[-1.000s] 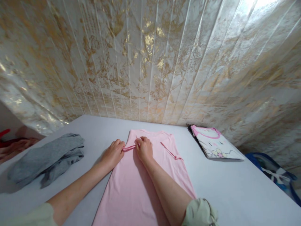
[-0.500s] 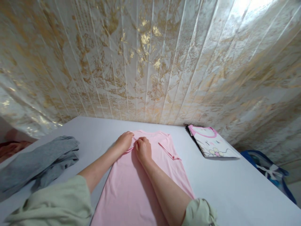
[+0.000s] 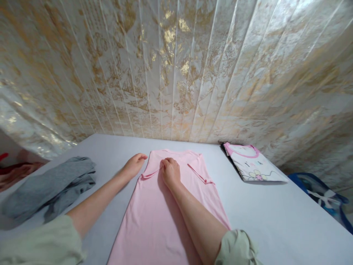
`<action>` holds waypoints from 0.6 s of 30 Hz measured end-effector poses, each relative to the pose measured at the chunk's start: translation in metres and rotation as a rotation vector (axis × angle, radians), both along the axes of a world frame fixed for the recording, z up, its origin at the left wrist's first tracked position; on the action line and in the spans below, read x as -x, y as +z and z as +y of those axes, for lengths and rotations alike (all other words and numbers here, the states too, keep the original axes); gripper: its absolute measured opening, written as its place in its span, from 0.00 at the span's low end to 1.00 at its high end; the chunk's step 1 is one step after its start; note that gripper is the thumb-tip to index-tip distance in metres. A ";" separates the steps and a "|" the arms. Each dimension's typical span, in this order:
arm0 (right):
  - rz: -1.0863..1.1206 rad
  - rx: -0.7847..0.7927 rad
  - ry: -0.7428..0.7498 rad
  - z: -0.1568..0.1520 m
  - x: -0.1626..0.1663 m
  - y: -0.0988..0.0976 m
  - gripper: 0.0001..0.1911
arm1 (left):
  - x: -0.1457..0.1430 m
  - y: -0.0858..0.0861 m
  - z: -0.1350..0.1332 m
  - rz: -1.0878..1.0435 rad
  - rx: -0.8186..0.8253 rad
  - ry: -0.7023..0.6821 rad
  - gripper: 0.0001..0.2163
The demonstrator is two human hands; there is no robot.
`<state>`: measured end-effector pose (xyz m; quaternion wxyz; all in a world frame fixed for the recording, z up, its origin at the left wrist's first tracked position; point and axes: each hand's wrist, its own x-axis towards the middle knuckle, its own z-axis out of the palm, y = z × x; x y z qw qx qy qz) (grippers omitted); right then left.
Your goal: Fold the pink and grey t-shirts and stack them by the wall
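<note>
A pink garment [image 3: 154, 217] lies flat down the middle of a white table [image 3: 275, 221], its neck end towards the wall. My right hand [image 3: 171, 172] rests on its upper part with the fingers curled, pinching a thin pink strap at the left shoulder. My left hand [image 3: 134, 165] lies on the table just beside the garment's upper left corner, fingers loosely bent, touching its edge and holding nothing that I can see. Another folded strap lies on the garment's right side.
A crumpled grey garment [image 3: 52, 184] sits on the table's left. A folded white-and-pink printed garment [image 3: 253, 167] lies at the back right. A blue bag [image 3: 322, 197] stands past the right edge. A gold-marbled wall [image 3: 176, 73] closes the far side.
My left hand has slid leftwards off the garment's top to its upper left corner. My right hand stays on the strap near the neck.
</note>
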<state>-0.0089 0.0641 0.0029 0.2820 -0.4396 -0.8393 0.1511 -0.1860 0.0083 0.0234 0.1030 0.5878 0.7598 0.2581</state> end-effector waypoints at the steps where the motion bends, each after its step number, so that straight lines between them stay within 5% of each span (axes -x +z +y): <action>1: -0.004 -0.002 -0.001 0.000 0.000 0.000 0.16 | -0.001 -0.001 -0.012 -0.007 -0.005 -0.003 0.19; 6: -0.044 -0.001 0.004 -0.002 0.000 0.001 0.15 | -0.017 -0.011 -0.058 0.081 -0.098 -0.085 0.08; 18: -0.126 0.009 0.018 -0.011 -0.003 0.009 0.15 | -0.029 0.003 -0.069 0.279 0.025 -0.054 0.09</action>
